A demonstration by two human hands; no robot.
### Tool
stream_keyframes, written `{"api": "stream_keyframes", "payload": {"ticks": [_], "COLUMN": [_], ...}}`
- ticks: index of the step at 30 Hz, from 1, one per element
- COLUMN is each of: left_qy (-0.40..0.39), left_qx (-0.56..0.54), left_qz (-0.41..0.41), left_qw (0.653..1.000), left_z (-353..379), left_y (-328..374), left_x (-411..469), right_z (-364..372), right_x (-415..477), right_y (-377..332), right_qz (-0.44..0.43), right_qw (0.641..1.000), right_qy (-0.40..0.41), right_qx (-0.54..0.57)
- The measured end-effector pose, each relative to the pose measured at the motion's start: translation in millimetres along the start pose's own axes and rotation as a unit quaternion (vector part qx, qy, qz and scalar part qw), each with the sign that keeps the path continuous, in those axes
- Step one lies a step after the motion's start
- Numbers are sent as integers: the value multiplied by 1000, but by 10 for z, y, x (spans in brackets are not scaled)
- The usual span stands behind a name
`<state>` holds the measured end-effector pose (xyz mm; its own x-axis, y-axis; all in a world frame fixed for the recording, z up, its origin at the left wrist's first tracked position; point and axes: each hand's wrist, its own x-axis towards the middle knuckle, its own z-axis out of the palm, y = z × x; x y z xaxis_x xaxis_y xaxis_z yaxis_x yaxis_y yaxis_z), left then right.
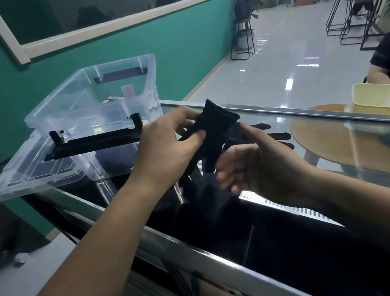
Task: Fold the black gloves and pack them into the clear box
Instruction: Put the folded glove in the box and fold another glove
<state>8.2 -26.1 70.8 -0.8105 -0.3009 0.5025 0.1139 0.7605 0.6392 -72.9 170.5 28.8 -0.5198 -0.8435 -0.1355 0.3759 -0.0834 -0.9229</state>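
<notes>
A black glove (pixel 216 124) hangs in the air over the glass counter, cuff upward. My left hand (pixel 170 144) pinches it between thumb and fingers near the cuff. My right hand (pixel 253 161) is under and beside the glove with the palm up, its forefinger stretched toward the fabric and the other fingers loosely curled. A second black glove (pixel 278 137) lies flat on the glass just behind my right hand, mostly hidden by it. The clear box (pixel 91 100) stands to the left with its top uncovered, and I see no glove in it.
The box rests on its clear lid (pixel 29 174), which has a black handle (pixel 96 141). The glass counter (pixel 255 228) has a metal edge. Beyond it a round wooden table (pixel 328 129) bears a pale yellow tub (pixel 375 96), with another person's hand beside it.
</notes>
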Motion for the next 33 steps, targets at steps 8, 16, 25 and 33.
{"api": "stream_keyframes", "payload": {"ticks": [8,16,25,33], "left_qy": [-33,-29,-71,-147], "left_qx": [-67,-19,62,100], "left_qz": [47,105,66,64], "left_qw": [996,994,993,982], "left_z": [36,45,156,102], "left_y": [137,140,-129,-224], "left_x": [-98,-447,-905,-1074], "right_z": [-27,-79,-32,-174], "right_x": [55,133,298,375], "right_y": [92,-33,-8,115], "right_qz": [91,55,70,73], "right_qw": [984,979,979,991], "right_qy": [-111,-118,-30,10], "right_qx": [106,155,187,112]}}
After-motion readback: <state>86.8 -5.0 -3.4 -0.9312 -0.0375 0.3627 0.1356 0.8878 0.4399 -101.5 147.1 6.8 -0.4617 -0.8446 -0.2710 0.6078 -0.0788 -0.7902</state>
